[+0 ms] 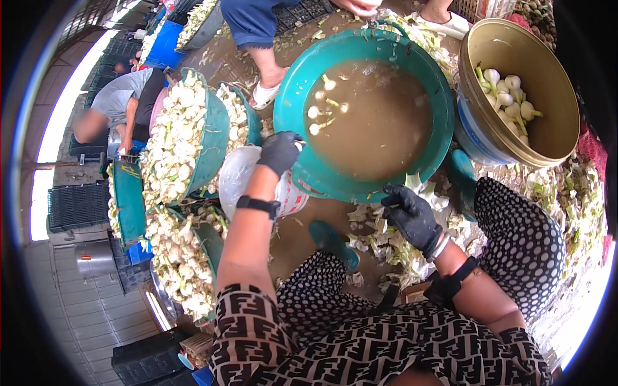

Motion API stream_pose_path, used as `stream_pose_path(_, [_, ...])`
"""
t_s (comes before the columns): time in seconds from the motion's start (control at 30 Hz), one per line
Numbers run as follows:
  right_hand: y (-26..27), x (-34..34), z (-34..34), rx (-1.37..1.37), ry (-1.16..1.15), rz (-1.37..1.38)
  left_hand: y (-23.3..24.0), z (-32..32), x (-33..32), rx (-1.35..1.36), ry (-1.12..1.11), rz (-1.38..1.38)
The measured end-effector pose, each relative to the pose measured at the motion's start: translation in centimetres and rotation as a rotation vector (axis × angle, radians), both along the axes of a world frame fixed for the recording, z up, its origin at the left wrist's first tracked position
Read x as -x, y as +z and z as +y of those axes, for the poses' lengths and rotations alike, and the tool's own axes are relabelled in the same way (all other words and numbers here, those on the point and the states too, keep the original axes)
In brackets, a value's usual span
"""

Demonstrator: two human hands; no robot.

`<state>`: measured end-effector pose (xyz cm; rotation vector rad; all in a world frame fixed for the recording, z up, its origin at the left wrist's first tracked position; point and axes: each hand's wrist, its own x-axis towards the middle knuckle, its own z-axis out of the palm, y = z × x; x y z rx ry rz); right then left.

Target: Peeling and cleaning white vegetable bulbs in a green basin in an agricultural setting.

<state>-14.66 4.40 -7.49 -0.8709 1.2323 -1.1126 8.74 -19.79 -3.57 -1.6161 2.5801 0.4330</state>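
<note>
My left hand (280, 153), in a black glove, is over a white bucket (241, 173) beside the left rim of a green plastic tub (299, 77). A small pale bit shows at its fingertips; what it is stays unclear. Several garlic bulbs (314, 112) with short stems float in the tub's murky water (381, 130). My right hand (413, 219), also black-gloved, is near the tub's front rim with its fingers curled. Pale garlic peel (434, 199) lies just beyond it, and the fingers' inner side is mostly hidden.
A deep bucket (526, 53) with trimmed garlic bulbs (507, 99) stands right of the tub. Heaped garlic (176, 140) fills green tubs at left. Leaf scraps (400, 255) litter the floor. A person sits across the tub; another person (123, 99) bends at far left.
</note>
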Motion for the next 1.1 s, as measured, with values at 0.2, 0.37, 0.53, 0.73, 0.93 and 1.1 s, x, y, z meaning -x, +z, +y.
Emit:
stream_pose_path(0.2, [-3.3,1.7,1.4,-0.155,-0.063,0.093,-14.1,-5.2,3.3,0.080,0.195,-0.413])
stream_pose_path(0.37, [-2.6,2.0,1.1,-0.309,-0.175,-0.082,-16.4,-5.0,1.9,-0.074,0.139,-0.251])
stream_pose_path(0.53, [-2.2,1.6,0.7,0.012,-0.085,0.192,-6.8,-0.2,3.9,-0.635,0.314,0.800])
stream_pose_path(0.73, [4.6,-0.9,-1.0,0.285,-0.075,0.125,4.0,13.4,6.3,-1.009,0.394,1.091])
stream_pose_path(0.93, [5.7,-2.2,-0.2,0.352,-0.130,-0.412,8.7,18.0,7.1,-0.623,0.218,1.096])
stream_pose_path(1.1, [5.7,-1.5,0.2,0.156,-0.043,-0.539,8.7,18.8,6.6,-0.154,-0.107,0.683])
